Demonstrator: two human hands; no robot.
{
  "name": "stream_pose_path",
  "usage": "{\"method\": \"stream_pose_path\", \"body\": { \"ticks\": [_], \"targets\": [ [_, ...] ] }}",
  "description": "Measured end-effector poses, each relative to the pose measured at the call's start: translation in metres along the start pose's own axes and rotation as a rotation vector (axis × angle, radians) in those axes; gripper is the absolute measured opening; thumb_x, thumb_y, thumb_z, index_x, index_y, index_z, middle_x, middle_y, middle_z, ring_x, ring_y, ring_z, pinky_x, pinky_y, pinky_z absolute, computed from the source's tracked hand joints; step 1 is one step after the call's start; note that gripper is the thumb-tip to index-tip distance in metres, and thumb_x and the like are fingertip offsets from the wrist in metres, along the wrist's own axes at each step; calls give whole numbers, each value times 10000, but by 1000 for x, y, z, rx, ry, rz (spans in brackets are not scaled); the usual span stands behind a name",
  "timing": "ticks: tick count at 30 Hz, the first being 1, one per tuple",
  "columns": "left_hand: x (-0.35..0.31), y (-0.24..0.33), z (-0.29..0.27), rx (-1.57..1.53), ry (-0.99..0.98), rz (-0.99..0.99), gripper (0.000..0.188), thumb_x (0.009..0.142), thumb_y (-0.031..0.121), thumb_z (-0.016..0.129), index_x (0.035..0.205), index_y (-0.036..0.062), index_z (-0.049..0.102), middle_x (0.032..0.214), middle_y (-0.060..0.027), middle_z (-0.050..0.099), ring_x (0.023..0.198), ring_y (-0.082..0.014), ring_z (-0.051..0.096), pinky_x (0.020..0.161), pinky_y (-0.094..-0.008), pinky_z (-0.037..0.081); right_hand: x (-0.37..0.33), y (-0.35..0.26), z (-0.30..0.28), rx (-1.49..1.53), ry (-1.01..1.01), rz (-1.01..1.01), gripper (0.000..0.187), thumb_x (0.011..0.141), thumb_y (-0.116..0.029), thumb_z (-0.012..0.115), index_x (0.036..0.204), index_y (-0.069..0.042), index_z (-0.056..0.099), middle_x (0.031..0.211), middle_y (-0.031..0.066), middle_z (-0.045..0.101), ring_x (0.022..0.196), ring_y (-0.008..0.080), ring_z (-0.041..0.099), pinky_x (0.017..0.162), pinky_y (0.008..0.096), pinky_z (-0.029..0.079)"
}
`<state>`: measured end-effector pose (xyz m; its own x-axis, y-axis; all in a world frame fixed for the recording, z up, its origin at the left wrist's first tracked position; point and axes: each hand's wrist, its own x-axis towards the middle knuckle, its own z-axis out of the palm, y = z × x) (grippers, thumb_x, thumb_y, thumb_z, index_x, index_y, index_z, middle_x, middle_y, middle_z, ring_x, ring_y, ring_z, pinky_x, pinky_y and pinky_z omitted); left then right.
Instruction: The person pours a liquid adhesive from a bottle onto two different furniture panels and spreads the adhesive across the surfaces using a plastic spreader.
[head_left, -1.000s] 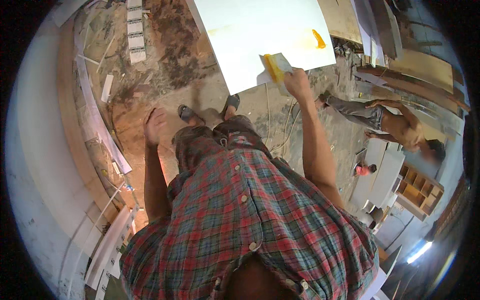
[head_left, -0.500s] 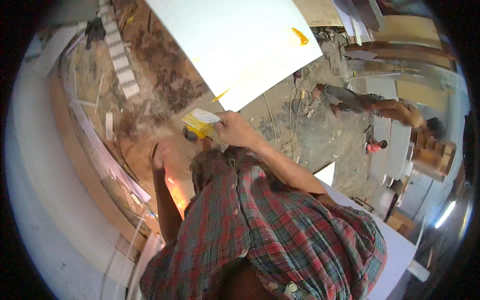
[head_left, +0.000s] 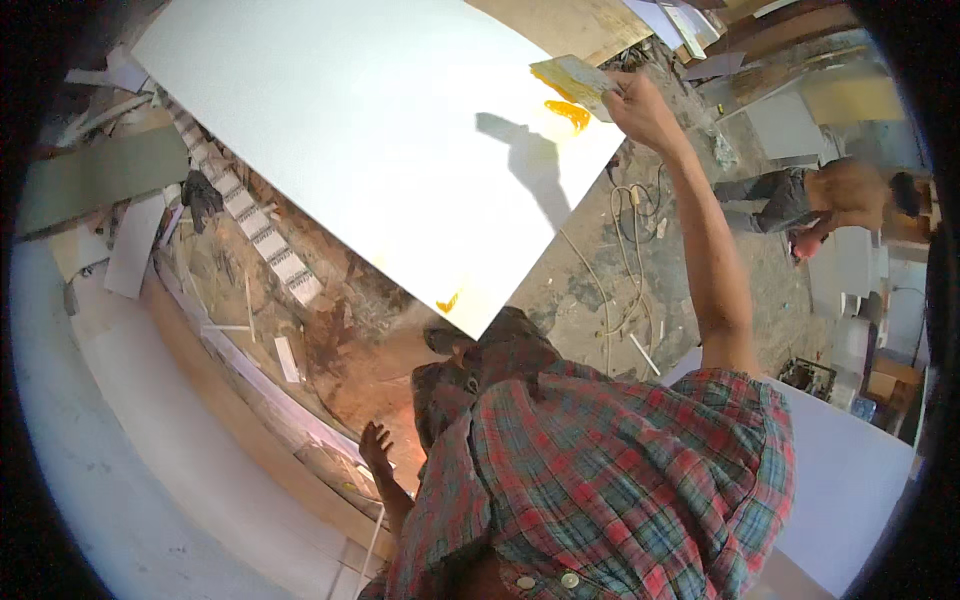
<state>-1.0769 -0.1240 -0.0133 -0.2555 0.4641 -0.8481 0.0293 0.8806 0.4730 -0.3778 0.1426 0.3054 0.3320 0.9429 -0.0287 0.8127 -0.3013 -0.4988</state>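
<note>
Left hand (head_left: 376, 448) low beside the body, fingers loosely spread, holding nothing. White, smooth rectangular panel (head_left: 350, 150) ahead, small yellow-orange smear near its closest corner. Right hand (head_left: 640, 108) pinches a thin, paste-stained flat spreader (head_left: 575, 82) above the panel, by a larger orange smear (head_left: 568, 115). Dusty, littered floor (head_left: 580, 320); white segmented strip (head_left: 270, 245) bears dark repeated printing. Shirtless co-worker (head_left: 850, 195) beyond, right.

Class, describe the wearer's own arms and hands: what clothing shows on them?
The right hand and left hand are bare, with no gloves or wristbands visible. The right sleeve, part of a plaid shirt in red and grey-blue, is short, leaving the right forearm uncovered. No sleeve shows on the visible left forearm.
</note>
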Motion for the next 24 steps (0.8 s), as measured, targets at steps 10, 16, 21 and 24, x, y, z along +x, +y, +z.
{"method": "stream_pose_path", "body": {
  "ticks": [10, 16, 21, 24],
  "targets": [
    [37, 77, -35, 222, -105, 91, 385, 977, 322, 567, 1275, 80, 602, 1016, -89, 705, 818, -204, 683, 576, -315, 504, 18, 98, 104, -468, 87, -6, 382, 852, -79, 551, 1206, -150, 675, 1068, 147, 694, 945, 339, 668, 799, 451, 546],
    [128, 151, -105, 373, -195, -12, 401, 948, 327, 606, 1258, 73, 601, 954, -100, 709, 749, -201, 691, 525, -324, 492, -16, 56, 122, -381, 325, 27, 396, 841, -65, 533, 1202, -156, 668, 1139, 130, 676, 998, 346, 643, 837, 467, 539],
    [189, 263, -165, 227, -260, -56, 359, 925, 277, 624, 1232, 92, 621, 963, -82, 709, 746, -198, 684, 527, -306, 479, 9, 52, 100, -325, 270, 328, 507, 809, -11, 501, 1269, -174, 638, 1126, 194, 667, 987, 386, 642, 855, 473, 521],
    [208, 330, -167, 697, -166, 144, 343, 923, 271, 618, 1219, 99, 627, 973, -79, 708, 748, -200, 674, 534, -310, 472, 39, 73, 86, -263, 264, 392, 519, 813, -26, 471, 1284, -182, 621, 1084, 228, 663, 957, 412, 645, 846, 488, 512]
  ]
}}
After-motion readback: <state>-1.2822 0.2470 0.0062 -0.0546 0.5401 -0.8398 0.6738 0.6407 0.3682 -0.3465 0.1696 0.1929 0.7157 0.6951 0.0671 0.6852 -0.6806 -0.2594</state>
